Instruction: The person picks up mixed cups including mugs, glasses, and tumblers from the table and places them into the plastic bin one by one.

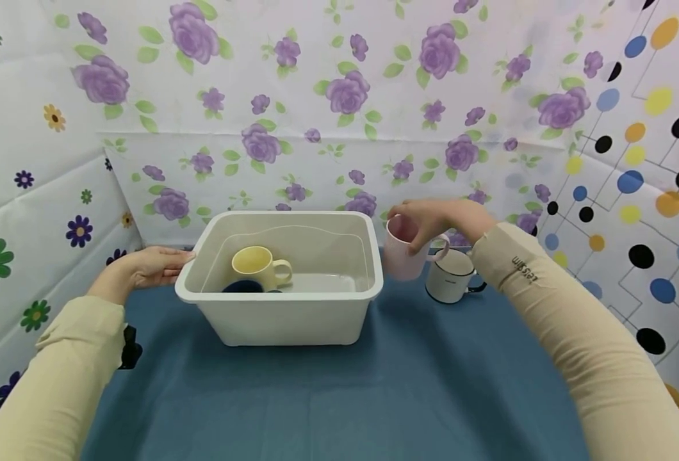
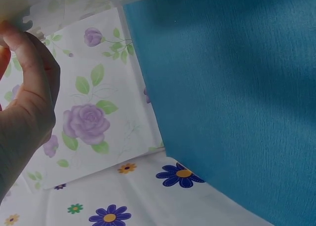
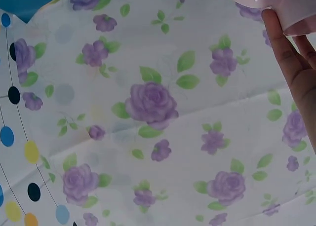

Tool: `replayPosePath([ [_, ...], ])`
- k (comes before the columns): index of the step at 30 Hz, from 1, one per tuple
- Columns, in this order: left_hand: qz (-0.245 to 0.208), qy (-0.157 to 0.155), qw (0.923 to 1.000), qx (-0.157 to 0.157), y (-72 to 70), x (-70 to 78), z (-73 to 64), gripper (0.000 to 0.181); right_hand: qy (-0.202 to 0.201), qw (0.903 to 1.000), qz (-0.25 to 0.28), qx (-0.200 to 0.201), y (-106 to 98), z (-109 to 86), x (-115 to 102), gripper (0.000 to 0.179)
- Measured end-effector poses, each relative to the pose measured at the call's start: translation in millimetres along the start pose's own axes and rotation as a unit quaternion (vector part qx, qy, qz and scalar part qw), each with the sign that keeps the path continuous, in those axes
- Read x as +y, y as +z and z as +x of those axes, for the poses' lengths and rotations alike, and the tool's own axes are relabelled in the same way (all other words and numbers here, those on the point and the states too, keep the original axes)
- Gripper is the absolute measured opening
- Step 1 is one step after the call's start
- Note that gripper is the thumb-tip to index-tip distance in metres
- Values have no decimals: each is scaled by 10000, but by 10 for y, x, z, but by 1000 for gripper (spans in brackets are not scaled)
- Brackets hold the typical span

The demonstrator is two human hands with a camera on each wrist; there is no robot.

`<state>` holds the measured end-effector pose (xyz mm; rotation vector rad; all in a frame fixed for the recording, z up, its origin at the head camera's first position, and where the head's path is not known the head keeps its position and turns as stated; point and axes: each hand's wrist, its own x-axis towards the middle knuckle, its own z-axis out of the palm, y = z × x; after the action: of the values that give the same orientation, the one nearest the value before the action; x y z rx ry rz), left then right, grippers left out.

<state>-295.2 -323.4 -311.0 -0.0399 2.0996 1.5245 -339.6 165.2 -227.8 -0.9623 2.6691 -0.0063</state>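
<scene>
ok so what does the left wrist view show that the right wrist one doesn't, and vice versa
Only the left wrist view shows the left hand, the tub and the daisy wall. Only the right wrist view shows the right hand, the pink mug and the dotted wall. Both show the rose wall and the blue table.

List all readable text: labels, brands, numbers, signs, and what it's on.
"Leissim", or close to it: dark slanted lettering on the right sleeve; exact letters uncertain.
White mug: small dark marking on the front, too small to read.
No other text or numbers that I can make out.
</scene>
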Motion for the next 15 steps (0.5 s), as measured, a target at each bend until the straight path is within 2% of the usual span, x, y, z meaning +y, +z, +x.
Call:
replayPosePath([
  [3, 48, -30, 10000, 33, 10, 8, 5, 64, 16, 10000, -57, 19, -59, -16, -5, 71],
  [9, -20, -27, 10000, 74, 5, -3, 0, 51, 213, 9998, -41, -10, -225, -15, -30, 73],
  [15, 82, -81, 9999, 29, 9, 37, -3, 66, 354, 9994, 19, -9, -380, -65, -59, 73],
])
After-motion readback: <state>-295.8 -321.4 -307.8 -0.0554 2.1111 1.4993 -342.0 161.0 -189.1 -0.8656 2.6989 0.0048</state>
